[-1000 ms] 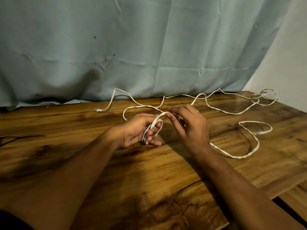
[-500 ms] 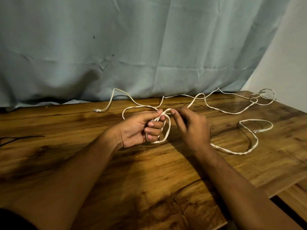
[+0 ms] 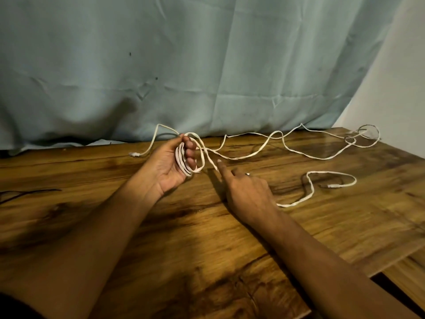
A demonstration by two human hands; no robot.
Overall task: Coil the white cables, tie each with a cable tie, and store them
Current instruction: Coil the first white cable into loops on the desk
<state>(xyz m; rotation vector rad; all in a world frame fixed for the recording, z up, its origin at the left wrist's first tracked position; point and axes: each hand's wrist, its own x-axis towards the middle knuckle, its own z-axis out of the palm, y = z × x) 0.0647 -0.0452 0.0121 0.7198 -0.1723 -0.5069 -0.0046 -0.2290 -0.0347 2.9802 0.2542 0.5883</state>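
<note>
white cable (image 3: 253, 155) is what you work on now, and only a small part of it is coiled. your left hand (image 3: 171, 164) is closed around a few loops (image 3: 184, 163), with the thumb pressing on top and the fingers passing through the ring. your right hand (image 3: 247, 189) is mostly open, the index finger pointing forward and touching the loose strand just beside the coil; it grasps nothing firmly, as far as i can see.

to do this step well, i think you should keep the thumb tight on the loops so they do not spring apart, and let the right hand feed the strand in turns of the same size. slide the hand along the cable before each turn, so twists go out toward the free end.

the rest of the cable lies in waves on the wooden table (image 3: 207, 249), going to the far right corner, where it makes a small tangle (image 3: 365, 137). this may catch when you pull, so pull slowly there. 1 plug end (image 3: 134, 154) rests near the curtain (image 3: 184, 65) on the left, another end (image 3: 331, 186) lies at the right, beyond your right hand. whether these are 1 cable or 2, i cannot tell. a thin dark wire (image 3: 27, 193) lies at the left edge, well apart. no cable tie is visible.
</note>
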